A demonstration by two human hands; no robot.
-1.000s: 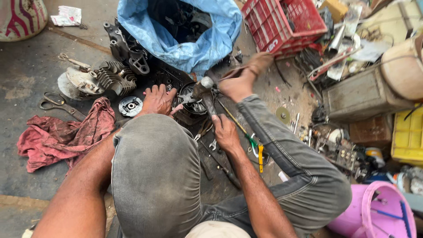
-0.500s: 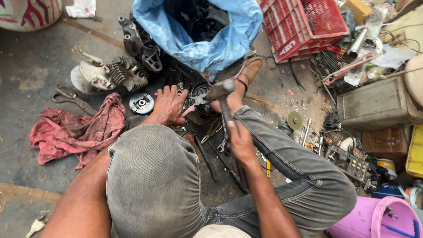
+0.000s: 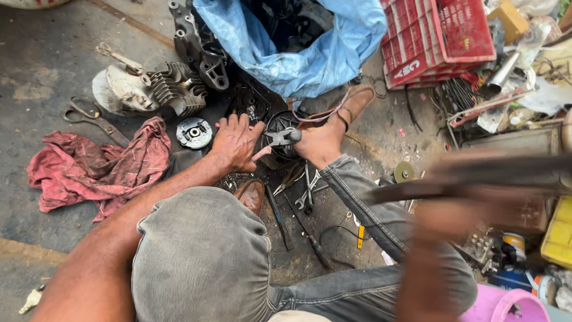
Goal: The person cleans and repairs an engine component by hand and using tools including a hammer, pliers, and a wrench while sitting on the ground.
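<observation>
Left hand point(image 3: 237, 142): lying palm-down with its fingers point(image 3: 241, 122) spreading wide, pressing on the dark round metal engine part point(image 3: 280, 128) and steadying the small grey metal piece point(image 3: 280, 138) sticking out at the hand's 3 o'clock.
Right hand point(image 3: 462, 217): showing only as a motion-blurred streak at the right, its fingers closing around the long dark blurred tool handle point(image 3: 476, 176); how tight the grip is, I cannot tell.
Engine part: sitting on the grimy concrete floor point(image 3: 47, 71) between the left hand and the brown leather sandal point(image 3: 339, 116), black with grease, mostly hidden by hand and foot.
At 12 o'clock: the crumpled blue plastic bag point(image 3: 310, 56) gaping open, dark parts lying inside.
At 10 o'clock: the grey finned engine cylinder point(image 3: 173, 92) lying on its side, the small round silver disc point(image 3: 194, 132) sitting just beside the left wrist.
At 9 o'clock: the oily red rag point(image 3: 95, 164) bunching on the floor.
At 1 o'clock: the red plastic crate point(image 3: 441, 36) tilting among scrap.
At 6 o'clock: several steel spanners point(image 3: 307, 191) lying crossed near the grey trouser knee point(image 3: 202, 256), which is blocking the floor below.
</observation>
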